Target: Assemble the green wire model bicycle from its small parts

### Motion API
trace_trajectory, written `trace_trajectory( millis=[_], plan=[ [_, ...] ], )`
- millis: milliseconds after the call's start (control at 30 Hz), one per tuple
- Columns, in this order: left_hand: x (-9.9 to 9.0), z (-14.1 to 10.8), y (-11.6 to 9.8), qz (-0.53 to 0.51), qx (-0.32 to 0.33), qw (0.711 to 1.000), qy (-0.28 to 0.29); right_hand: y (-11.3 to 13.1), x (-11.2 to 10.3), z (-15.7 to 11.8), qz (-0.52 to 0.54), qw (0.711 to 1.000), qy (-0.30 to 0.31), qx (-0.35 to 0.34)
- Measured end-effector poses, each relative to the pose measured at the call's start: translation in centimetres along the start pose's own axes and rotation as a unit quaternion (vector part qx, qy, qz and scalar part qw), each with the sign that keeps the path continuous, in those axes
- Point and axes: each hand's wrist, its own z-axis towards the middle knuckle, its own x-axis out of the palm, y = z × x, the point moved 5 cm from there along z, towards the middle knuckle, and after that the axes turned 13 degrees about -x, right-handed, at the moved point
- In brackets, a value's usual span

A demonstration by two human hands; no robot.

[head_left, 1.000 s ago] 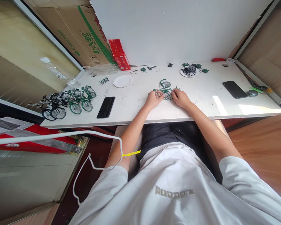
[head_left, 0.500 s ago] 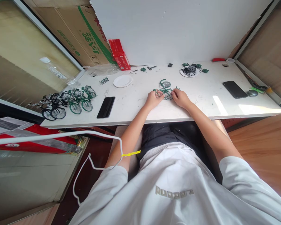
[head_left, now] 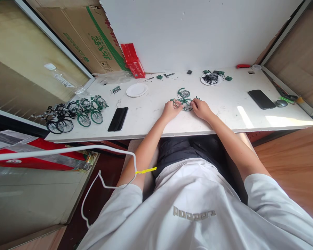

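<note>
Between my hands is a green model bicycle [head_left: 185,101], low over the white table or resting on it; which of the two I cannot tell. My left hand [head_left: 171,110] pinches its left side, fingers closed. On its right side my right hand [head_left: 201,109] grips it by the fingertips, hiding part of the frame and wheel. Just beyond them lies a loose wheel with a green curved mudguard [head_left: 184,92]. Several finished-looking model bicycles, green [head_left: 90,110] and black [head_left: 59,119], stand together at the table's left end.
A phone [head_left: 118,119] and a white plate [head_left: 137,90] lie to the left on the table [head_left: 151,100]. Farther right, another plate [head_left: 202,82] holds black parts. A second phone [head_left: 261,99] lies near the right end. An opened red box [head_left: 133,62] stands at the back.
</note>
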Motion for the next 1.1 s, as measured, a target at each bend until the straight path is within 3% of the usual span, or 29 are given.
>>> trace_trajectory(
  millis=[1100],
  plan=[
    [-0.04, -0.02, 0.13, -0.013, -0.014, 1.0, -0.003, -0.38, 0.27, 0.08, 0.006, 1.0, -0.004, -0.006]
  ],
)
